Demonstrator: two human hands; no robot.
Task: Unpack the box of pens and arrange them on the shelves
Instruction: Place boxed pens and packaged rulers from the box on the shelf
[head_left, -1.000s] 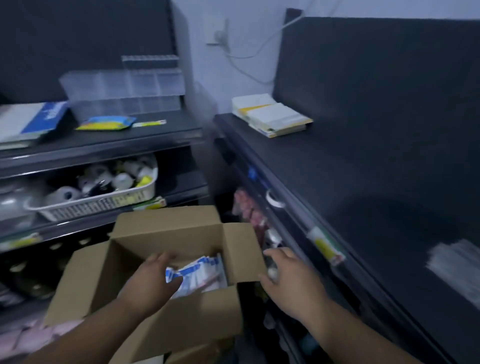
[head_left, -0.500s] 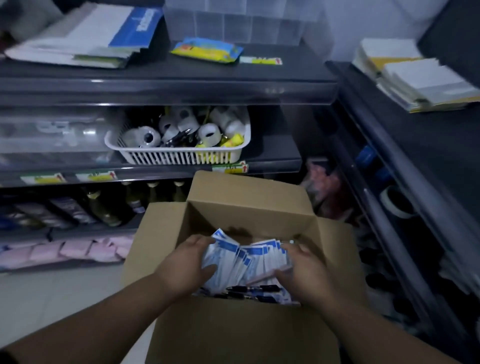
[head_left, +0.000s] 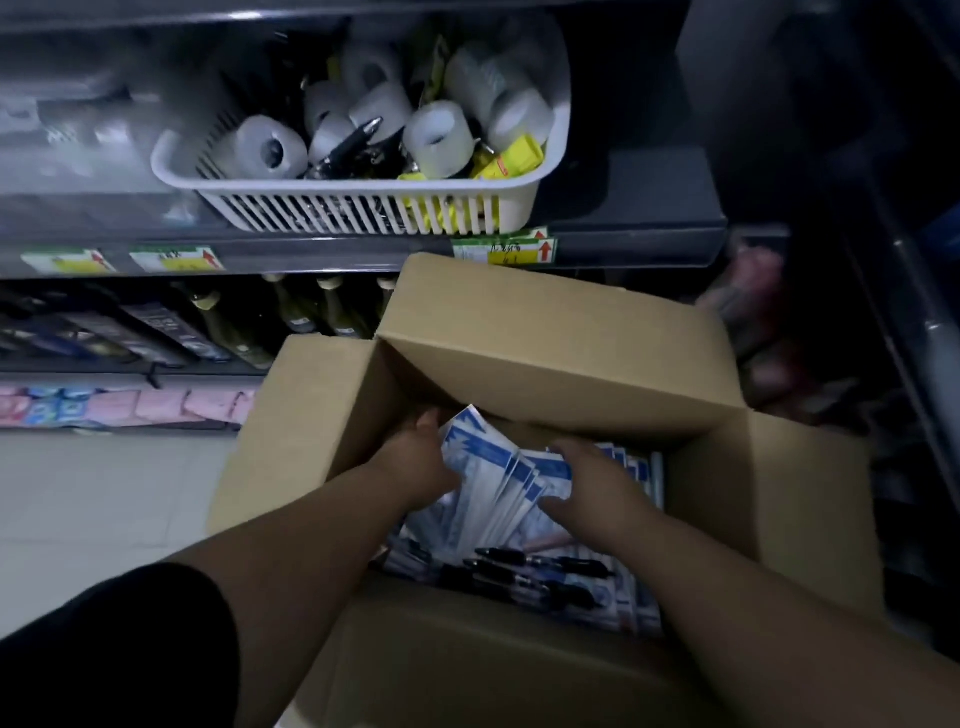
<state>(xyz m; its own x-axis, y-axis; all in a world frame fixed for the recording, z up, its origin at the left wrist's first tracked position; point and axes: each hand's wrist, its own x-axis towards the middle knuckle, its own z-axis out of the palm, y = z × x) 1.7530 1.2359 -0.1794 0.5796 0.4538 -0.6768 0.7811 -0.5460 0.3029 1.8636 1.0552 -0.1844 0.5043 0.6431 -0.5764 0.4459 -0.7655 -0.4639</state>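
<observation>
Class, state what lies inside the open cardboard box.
Blue-and-white pen packs, with black pens showing in the nearer ones. The left hand and right hand cover some packs; the bottom is hidden.

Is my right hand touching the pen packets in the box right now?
Touching. The head view shows the right hand on the pen packets inside the box, fingers curled over their top edges, no gap.

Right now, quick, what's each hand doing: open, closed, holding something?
The left hand grips the pen packets in the box.
The right hand grips the same pen packets, fingers curled over them.
</observation>
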